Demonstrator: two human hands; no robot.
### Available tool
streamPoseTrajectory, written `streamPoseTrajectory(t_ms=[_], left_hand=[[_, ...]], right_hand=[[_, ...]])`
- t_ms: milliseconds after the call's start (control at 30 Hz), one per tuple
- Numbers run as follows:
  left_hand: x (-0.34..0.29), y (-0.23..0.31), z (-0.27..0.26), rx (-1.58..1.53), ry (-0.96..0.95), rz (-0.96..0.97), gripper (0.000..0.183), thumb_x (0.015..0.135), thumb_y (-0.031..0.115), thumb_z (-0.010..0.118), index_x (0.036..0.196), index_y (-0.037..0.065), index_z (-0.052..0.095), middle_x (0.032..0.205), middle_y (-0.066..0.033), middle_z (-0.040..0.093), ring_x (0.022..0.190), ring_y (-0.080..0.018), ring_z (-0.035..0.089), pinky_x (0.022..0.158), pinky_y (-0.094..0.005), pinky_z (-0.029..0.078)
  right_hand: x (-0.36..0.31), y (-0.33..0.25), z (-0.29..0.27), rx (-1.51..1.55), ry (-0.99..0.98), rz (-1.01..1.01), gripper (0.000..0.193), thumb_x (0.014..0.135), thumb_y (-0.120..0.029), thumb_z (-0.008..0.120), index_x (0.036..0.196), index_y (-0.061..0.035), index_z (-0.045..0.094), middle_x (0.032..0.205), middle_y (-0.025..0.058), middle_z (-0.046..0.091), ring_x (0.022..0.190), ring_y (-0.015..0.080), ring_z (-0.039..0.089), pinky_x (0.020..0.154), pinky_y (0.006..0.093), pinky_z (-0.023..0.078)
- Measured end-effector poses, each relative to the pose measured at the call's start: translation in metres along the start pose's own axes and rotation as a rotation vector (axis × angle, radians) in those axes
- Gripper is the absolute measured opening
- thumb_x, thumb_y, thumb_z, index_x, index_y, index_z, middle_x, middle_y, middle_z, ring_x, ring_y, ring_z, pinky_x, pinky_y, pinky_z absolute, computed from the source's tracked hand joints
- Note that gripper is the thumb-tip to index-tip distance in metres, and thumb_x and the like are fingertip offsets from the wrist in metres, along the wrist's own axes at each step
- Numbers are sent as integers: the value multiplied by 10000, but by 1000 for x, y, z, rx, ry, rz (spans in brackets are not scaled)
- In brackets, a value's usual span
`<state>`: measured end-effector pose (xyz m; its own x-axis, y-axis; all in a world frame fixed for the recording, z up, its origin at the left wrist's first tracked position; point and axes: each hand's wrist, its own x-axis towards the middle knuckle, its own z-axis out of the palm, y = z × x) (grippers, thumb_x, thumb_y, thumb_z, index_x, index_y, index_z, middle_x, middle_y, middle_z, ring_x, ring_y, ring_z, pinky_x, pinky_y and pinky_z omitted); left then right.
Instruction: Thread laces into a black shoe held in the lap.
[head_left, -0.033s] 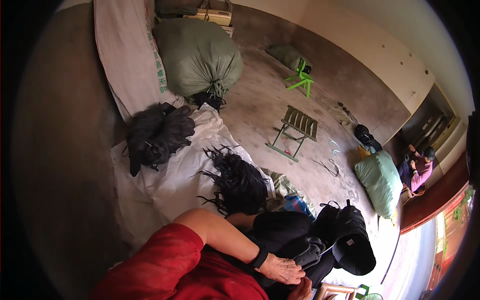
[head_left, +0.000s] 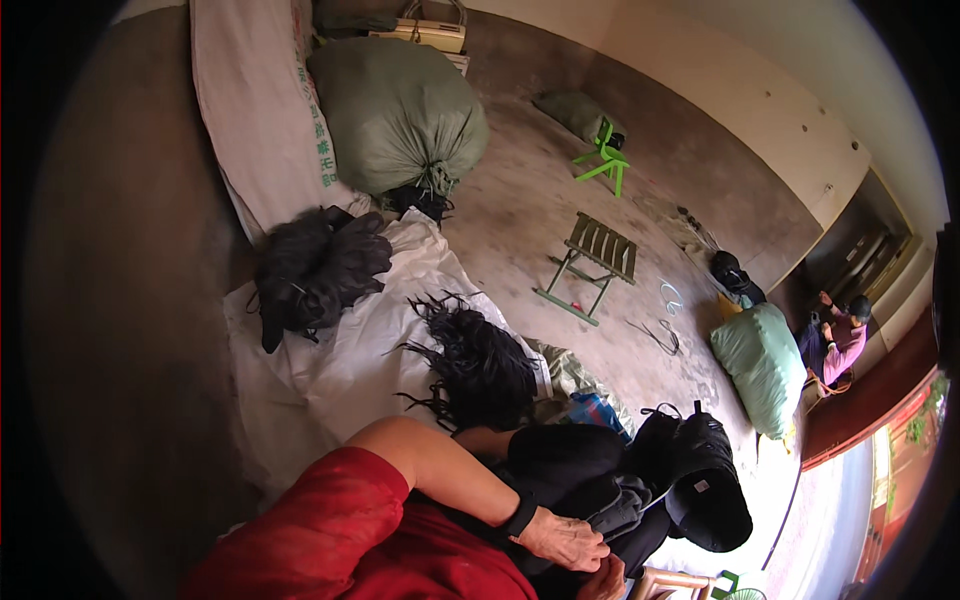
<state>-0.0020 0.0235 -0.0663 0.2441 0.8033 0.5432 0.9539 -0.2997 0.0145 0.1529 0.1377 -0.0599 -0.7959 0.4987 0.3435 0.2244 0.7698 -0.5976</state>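
My left hand (head_left: 562,541), with a dark band at its wrist, is closed at the edge of a dark grey cloth piece (head_left: 620,507) lying over my lap. Close against its fingertips is my right hand (head_left: 604,580), its fingers bent inward and partly cut off by the lower edge. What is pinched between the two hands is too small and covered to make out. To the right of the cloth sits a bundle of black fabric items (head_left: 708,480) with a round open end. A heap of black pieces with thin straps (head_left: 478,368) lies on a white sheet (head_left: 335,350) beyond my left arm.
Another black fabric pile (head_left: 320,265) rests on the sheet's far left. Behind it stands a large green sack (head_left: 395,115). A slatted folding stool (head_left: 598,250), green chair (head_left: 603,158) and pale green sack (head_left: 760,365) stand on the floor. A co-worker (head_left: 845,340) sits at far right.
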Motion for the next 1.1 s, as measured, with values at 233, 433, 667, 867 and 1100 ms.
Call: streamPoseTrajectory(t_ms=[233,433,667,867,1100], left_hand=[[1,-9,8,33,-2,161,193,787,165,591,676,7,592,787,-120,565,717,-242,614,553,-340,503],[4,-5,9,12,-31,88,187,772,185,612,715,7,609,882,-117,549,794,-223,585,629,-331,463],[1,10,14,32,-16,-153,207,691,207,639,759,11,642,932,-111,505,928,-243,495,794,-378,368],[8,7,5,-29,-190,-222,205,648,237,677,706,41,663,926,-115,532,940,-246,488,773,-391,353],[10,28,8,253,-20,-351,84,759,151,555,718,110,616,824,-61,521,865,-216,502,797,-383,375]], right_hand=[[-1,10,3,47,-30,77,194,958,-123,523,1050,17,621,806,180,637,655,275,575,620,370,472],[2,8,3,-36,41,-17,175,959,-128,538,1026,4,631,815,196,642,627,288,589,594,376,476],[3,8,3,62,0,5,165,967,-142,528,996,-47,659,771,148,663,552,269,606,547,371,481],[17,-6,-11,-6,-55,-22,165,958,-155,540,1006,-53,662,767,157,665,543,259,608,546,380,481],[49,-19,-29,768,-346,413,301,973,-281,504,752,-80,542,583,-52,414,502,34,342,452,214,240]])
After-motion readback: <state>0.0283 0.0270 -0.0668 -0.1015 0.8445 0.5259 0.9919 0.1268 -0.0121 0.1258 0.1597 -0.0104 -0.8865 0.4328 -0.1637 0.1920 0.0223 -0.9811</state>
